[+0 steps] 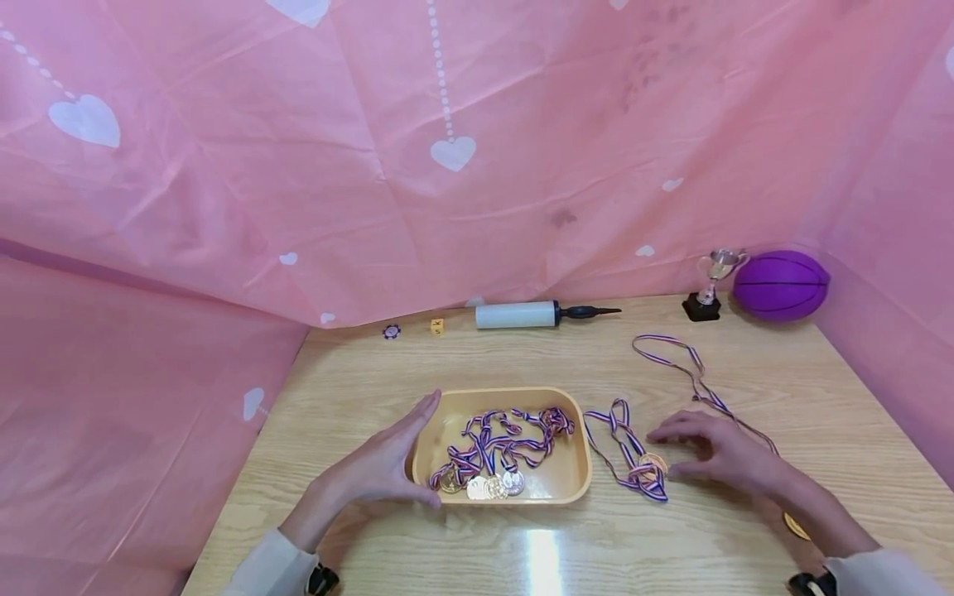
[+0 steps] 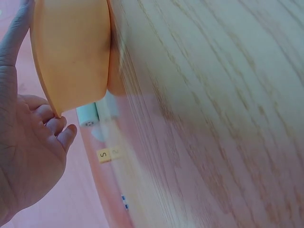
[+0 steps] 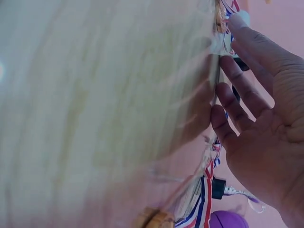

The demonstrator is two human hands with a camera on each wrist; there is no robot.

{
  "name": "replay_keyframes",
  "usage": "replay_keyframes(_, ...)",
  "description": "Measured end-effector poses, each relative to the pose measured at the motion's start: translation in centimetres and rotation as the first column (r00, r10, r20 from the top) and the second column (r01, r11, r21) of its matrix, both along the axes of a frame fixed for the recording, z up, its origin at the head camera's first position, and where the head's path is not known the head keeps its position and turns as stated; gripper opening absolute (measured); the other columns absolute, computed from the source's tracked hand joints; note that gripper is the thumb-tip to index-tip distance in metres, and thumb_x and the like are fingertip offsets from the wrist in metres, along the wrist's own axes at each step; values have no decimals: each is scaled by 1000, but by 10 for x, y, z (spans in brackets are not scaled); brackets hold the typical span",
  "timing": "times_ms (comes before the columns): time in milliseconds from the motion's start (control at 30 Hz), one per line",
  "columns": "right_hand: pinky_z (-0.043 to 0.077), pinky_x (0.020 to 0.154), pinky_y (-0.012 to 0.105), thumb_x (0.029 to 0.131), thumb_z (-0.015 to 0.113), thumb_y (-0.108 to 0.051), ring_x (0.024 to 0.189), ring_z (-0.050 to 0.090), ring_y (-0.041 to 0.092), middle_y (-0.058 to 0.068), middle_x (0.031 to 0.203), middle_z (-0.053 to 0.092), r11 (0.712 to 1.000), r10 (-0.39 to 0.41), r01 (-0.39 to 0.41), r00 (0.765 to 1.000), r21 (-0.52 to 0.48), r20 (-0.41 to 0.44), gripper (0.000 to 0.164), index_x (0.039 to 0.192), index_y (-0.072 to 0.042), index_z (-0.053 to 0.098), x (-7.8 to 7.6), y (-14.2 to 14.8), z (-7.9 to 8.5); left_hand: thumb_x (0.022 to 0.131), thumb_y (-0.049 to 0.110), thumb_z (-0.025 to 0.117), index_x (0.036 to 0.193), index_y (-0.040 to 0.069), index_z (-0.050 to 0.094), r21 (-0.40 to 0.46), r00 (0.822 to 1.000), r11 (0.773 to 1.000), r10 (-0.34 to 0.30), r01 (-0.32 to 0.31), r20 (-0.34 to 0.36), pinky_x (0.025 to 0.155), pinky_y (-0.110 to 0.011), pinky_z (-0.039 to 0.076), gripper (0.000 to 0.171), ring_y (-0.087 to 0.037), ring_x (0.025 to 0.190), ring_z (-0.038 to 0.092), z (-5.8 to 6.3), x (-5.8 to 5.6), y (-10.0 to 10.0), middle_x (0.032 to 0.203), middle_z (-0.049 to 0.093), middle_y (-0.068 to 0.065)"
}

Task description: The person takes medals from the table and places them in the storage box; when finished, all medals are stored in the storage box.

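My left hand (image 1: 376, 463) holds the left end of a shallow yellow-orange plastic tray (image 1: 557, 478), thumb at the near side and fingers at the far side. Inside lie several gold and silver medals (image 1: 493, 487) with tangled striped ribbons (image 1: 488, 443). Just right of the tray, a gold medal (image 1: 652, 466) rests on its bunched ribbon (image 1: 619, 418). My right hand (image 1: 719, 451) hovers low beside that medal, fingers loosely bent; whether its fingertips touch the medal is unclear. Another gold medal (image 1: 794, 526) is partly hidden by my right forearm, its ribbon (image 1: 702, 385) stretching toward the back.
Along the back of the wooden table (image 1: 358, 364) are a poker chip (image 1: 391, 331), a yellow letter cube (image 1: 436, 326), a white hand pump (image 1: 517, 314), a small trophy cup (image 1: 711, 281) and a purple ball (image 1: 781, 285). Pink heart-patterned cloth (image 1: 522, 207) hangs behind and at both sides.
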State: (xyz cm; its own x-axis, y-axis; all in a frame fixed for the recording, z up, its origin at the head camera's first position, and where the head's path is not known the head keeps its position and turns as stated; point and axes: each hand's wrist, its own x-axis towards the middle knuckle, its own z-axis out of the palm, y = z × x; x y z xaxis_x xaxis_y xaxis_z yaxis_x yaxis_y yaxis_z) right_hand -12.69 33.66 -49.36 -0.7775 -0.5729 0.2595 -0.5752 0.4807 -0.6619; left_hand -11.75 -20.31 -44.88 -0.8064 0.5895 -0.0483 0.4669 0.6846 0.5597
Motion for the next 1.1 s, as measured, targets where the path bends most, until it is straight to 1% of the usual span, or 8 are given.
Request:
replay_keyframes(100,40,96,8,79,95,-22,112,60,8,-1,119,70,999,-15,16,1000,48,-15,46,122,-17,80,2,-3,1,68,58,96,173,20,0,-2,1000,1000,0,0,5,126,-54,26,147,-28,161,14,0,0,0,177,-2,2)
replay_keyframes(267,40,96,10,77,96,-29,110,58,7,-5,118,67,991,-34,41,997,131,-62,48,121,-20,80,4,-8,3,67,59,96,173,20,0,-5,1000,1000,3,-3,0,126,-53,27,148,-29,160,16,-2,-1,-1,177,-1,2)
replay_keyframes(433,41,94,12,75,97,-34,109,56,7,-6,118,65,988,-50,60,996,140,-74,50,121,-21,80,5,-13,3,67,59,97,173,20,0,-4,1000,1000,4,-4,1,126,-53,28,148,-30,160,17,-3,-2,-1,177,-1,2)
replay_keyframes(667,48,85,23,71,98,-38,106,56,9,-7,116,65,983,-81,101,988,153,-130,52,118,-22,81,8,-17,3,67,61,96,172,23,-2,-6,1000,1000,3,-3,6,126,-54,28,148,-31,160,17,-3,-1,-2,177,-2,3)
replay_keyframes(800,47,82,21,69,99,-35,102,57,9,-9,112,66,986,-71,97,981,136,-183,48,112,-22,83,9,-20,1,68,60,95,172,20,-1,-2,1000,1000,-1,1,7,125,-55,28,147,-31,160,17,-3,-1,-2,177,-4,4)
replay_keyframes(900,44,81,18,68,101,-28,100,57,8,-9,110,66,990,-55,80,975,112,-214,44,107,-23,83,9,-22,-2,68,60,95,173,19,-1,-2,1000,1000,-1,1,6,125,-56,28,147,-32,159,18,-3,0,-2,177,-4,4)
replay_keyframes(1033,41,91,11,68,101,-22,102,59,9,-11,110,66,992,-50,75,973,102,-226,42,105,-26,83,11,-23,-3,68,60,95,173,20,-1,-2,1000,1000,-2,2,3,125,-55,28,147,-32,159,18,-3,-1,-2,177,-4,5)
replay_keyframes(1100,39,95,10,68,101,-22,103,60,11,-11,110,67,992,-47,72,972,101,-228,42,106,-27,82,11,-23,-2,68,60,95,172,21,-1,-1,1000,1000,-3,3,4,125,-55,28,147,-31,159,18,-3,-1,-2,177,-4,5)
